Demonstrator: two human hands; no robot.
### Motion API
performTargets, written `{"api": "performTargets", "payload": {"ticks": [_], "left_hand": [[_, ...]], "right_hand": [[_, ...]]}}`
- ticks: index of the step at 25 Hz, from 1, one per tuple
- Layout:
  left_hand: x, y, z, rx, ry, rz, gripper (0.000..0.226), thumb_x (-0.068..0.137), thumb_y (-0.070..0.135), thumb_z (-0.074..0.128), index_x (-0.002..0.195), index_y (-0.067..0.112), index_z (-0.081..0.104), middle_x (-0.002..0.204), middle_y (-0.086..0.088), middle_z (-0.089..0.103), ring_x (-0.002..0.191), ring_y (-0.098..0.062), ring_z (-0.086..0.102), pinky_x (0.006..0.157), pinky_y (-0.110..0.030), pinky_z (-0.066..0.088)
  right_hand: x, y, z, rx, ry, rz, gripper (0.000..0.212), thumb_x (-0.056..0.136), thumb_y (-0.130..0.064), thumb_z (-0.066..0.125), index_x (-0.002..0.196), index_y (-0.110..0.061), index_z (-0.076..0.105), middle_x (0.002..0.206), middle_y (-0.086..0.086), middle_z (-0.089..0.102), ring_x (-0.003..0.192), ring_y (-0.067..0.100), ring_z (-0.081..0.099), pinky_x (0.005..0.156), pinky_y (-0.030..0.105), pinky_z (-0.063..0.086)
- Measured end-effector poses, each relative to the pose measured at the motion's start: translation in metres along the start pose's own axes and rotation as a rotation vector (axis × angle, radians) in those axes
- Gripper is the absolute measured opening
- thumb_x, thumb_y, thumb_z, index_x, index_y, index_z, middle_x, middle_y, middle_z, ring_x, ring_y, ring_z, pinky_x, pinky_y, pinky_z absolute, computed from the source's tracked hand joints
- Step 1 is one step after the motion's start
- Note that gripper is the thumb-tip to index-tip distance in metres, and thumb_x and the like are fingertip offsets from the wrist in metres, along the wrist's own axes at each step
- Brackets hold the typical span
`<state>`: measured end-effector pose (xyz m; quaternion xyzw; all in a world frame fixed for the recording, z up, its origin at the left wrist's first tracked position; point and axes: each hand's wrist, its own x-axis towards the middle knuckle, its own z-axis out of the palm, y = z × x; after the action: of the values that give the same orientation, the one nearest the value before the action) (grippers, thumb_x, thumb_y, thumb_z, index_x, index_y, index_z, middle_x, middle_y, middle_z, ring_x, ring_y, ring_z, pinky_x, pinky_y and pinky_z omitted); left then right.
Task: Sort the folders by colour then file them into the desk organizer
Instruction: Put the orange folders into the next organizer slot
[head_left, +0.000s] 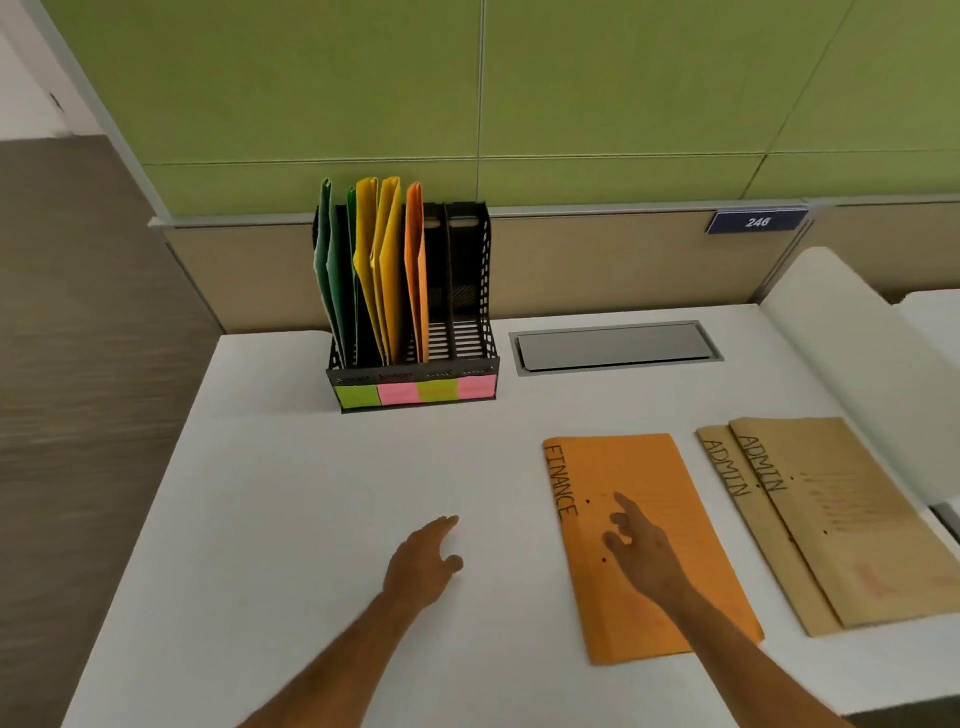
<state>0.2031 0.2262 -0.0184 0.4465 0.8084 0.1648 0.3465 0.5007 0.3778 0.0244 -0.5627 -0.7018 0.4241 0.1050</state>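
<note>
White desk (322, 493): fills the lower field of view, backed at 12 o'clock by a green partition wall (623, 93) carrying a blue number plate (757, 222) marked 246.

Desk organizer (410, 306): black perforated rack standing upright at 11 o'clock on the desk, with four sticky labels along its front edge, green and pink alternating. From its left slot rightward it holds upright green folders (332, 270), yellow folders (376, 270) and one orange folder (415, 270); the rightmost slot shows only its slatted floor.

Tan folders (831, 519): two, both lettered ADMIN, lying flat and overlapping at 3 o'clock, the upper one offset to the right.

Orange FINANCE folder (691, 519): lies flat at 4 o'clock, just beside the tan pair and apart from it.

Cable hatch (615, 347): grey metal lid set flush in the desk at 1 o'clock, right of the organizer.

Right hand (641, 553): over the middle of the FINANCE folder, index finger extended toward 11 o'clock, remaining fingers loosely curled and slightly spread; whether it touches the folder cannot be told.

Left hand (423, 561): over bare desk at 6 o'clock, fingers straight and held together, thumb set apart to the right, holding nothing.
</note>
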Motion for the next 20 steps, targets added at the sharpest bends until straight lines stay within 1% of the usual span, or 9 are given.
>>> {"api": "performTargets", "payload": {"ticks": [5,9,11,13,15,18,20], "left_hand": [[-0.019,0.057,0.054,-0.050,-0.003,-0.040,0.061,0.094,0.033,0.067,0.150,0.035,0.043,0.156,0.008,0.043,0.143,-0.014,0.040,0.117,-0.031,0.034],[-0.034,0.102,0.102,-0.056,-0.019,-0.063,0.061,0.095,0.035,0.066,0.150,0.035,0.041,0.157,0.008,0.042,0.143,-0.015,0.039,0.116,-0.031,0.034],[-0.040,0.118,0.120,-0.070,-0.005,-0.078,0.062,0.094,0.037,0.066,0.151,0.036,0.041,0.157,0.008,0.042,0.143,-0.014,0.039,0.115,-0.031,0.034],[-0.046,0.129,0.134,-0.090,-0.019,-0.099,0.066,0.093,0.039,0.068,0.152,0.034,0.039,0.157,0.007,0.041,0.143,-0.015,0.039,0.115,-0.032,0.034],[-0.052,0.135,0.144,-0.113,-0.066,-0.112,0.070,0.091,0.041,0.070,0.153,0.031,0.037,0.156,0.005,0.042,0.142,-0.016,0.041,0.114,-0.033,0.035],[-0.056,0.141,0.152,-0.127,-0.120,-0.126,0.072,0.091,0.038,0.070,0.153,0.029,0.036,0.154,0.003,0.046,0.137,-0.017,0.047,0.110,-0.031,0.038],[-0.057,0.145,0.155,-0.177,-0.135,-0.128,0.069,0.090,0.034,0.071,0.151,0.029,0.039,0.149,0.002,0.051,0.125,-0.013,0.053,0.104,-0.029,0.042]], "right_hand": [[-0.010,0.060,-0.044,-0.079,-0.044,0.041,0.066,0.096,-0.019,0.063,0.154,-0.019,0.030,0.140,0.012,0.057,0.124,0.026,0.055,0.099,0.034,0.045],[-0.015,0.099,-0.075,-0.100,-0.065,0.061,0.070,0.096,-0.018,0.064,0.155,-0.015,0.028,0.145,0.012,0.051,0.132,0.028,0.049,0.107,0.037,0.042],[-0.016,0.115,-0.084,-0.102,-0.090,0.068,0.071,0.096,-0.018,0.064,0.156,-0.013,0.027,0.152,0.011,0.044,0.139,0.028,0.043,0.114,0.040,0.037],[-0.017,0.126,-0.092,-0.115,-0.113,0.088,0.071,0.096,-0.019,0.064,0.156,-0.011,0.026,0.157,0.011,0.037,0.144,0.029,0.037,0.118,0.043,0.033],[-0.018,0.137,-0.094,-0.129,-0.113,0.116,0.072,0.095,-0.019,0.065,0.155,-0.009,0.027,0.158,0.013,0.035,0.143,0.031,0.036,0.117,0.044,0.034],[-0.018,0.146,-0.099,-0.108,-0.135,0.193,0.075,0.093,-0.020,0.067,0.155,-0.007,0.026,0.158,0.016,0.032,0.142,0.034,0.037,0.115,0.047,0.038],[-0.019,0.149,-0.100,-0.088,-0.167,0.229,0.077,0.093,-0.022,0.066,0.155,-0.007,0.024,0.159,0.016,0.031,0.143,0.034,0.036,0.115,0.048,0.037]]}}
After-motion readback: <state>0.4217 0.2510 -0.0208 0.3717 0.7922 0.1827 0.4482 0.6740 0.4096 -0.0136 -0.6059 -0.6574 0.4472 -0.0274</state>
